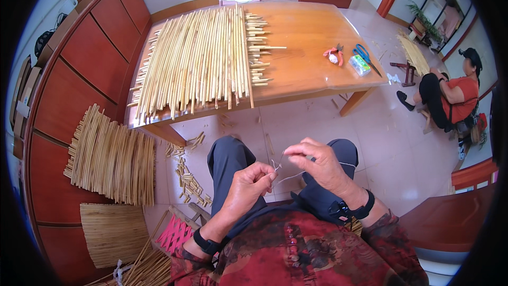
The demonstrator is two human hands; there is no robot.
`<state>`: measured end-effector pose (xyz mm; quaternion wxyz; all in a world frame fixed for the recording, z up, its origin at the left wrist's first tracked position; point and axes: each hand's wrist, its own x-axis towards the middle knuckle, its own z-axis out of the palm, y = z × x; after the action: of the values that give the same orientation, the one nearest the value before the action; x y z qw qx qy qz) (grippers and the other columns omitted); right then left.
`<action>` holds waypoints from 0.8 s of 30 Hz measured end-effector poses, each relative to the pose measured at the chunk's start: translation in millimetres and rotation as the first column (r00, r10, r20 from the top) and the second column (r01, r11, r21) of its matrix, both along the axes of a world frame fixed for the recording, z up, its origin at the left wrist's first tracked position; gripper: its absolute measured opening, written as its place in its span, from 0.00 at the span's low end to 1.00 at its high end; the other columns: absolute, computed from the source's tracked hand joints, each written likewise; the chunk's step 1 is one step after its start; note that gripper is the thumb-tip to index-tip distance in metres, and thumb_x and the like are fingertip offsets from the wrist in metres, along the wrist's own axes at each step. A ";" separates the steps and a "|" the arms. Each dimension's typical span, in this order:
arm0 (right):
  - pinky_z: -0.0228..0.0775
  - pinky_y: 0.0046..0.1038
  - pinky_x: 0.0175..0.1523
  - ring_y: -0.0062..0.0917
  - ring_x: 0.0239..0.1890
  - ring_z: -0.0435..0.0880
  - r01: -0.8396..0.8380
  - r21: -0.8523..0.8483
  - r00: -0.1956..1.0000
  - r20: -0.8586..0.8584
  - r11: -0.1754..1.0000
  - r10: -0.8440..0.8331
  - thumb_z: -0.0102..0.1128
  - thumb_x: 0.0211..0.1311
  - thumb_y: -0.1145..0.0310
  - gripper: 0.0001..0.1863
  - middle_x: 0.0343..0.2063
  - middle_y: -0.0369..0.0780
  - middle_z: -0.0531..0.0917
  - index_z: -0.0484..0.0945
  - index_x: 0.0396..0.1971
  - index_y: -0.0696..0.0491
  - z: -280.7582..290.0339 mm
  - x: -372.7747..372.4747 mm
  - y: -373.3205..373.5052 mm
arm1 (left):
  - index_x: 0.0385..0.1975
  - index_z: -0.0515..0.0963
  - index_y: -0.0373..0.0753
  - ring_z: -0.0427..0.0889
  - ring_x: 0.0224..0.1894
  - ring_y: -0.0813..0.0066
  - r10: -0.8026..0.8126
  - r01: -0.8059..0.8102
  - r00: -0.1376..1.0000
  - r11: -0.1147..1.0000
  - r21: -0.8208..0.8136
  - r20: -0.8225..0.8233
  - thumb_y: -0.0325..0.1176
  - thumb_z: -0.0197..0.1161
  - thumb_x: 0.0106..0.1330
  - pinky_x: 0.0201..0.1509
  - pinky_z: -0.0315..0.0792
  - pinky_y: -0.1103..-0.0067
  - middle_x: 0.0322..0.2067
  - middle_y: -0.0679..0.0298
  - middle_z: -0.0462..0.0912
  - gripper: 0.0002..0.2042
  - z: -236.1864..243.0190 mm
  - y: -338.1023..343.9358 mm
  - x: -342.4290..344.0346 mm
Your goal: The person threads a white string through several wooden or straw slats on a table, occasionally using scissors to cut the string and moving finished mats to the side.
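Observation:
My left hand [251,185] pinches a thin pale cord [283,180] between thumb and index finger, with a small loop or tangle of it at the fingertips. My right hand [312,161] is raised just to the right, its thumb and index finger closed on the same cord near that loop. The cord also trails across my right knee. Both hands are above my lap, between my dark-trousered knees.
Ahead, a wooden table [296,69] bears reed sticks [193,63], pliers [333,55], scissors [365,61] and a plastic box [359,65]. Bundles [108,156] and offcuts [193,182] lie at left by red cabinets [95,47]. A seated person [455,90] works at right.

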<state>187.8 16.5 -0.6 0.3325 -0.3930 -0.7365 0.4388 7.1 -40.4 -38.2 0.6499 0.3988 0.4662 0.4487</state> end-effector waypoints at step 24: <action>0.63 0.13 0.21 0.12 0.17 0.71 0.149 -0.490 0.841 -0.394 0.859 -0.370 0.50 0.58 0.67 0.08 0.22 0.35 0.75 0.71 0.25 0.56 -15.6 11.4 14.0 | 0.36 0.70 0.32 0.65 0.19 0.89 0.173 -0.137 0.983 0.906 0.400 -0.056 0.19 0.53 0.56 0.26 0.66 0.88 0.13 0.75 0.61 0.08 -3.4 -15.1 -6.3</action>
<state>199.2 30.5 -16.2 0.4629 -0.4364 -0.4513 0.6258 0.8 -55.5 -41.6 0.4968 0.5028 0.4253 0.5652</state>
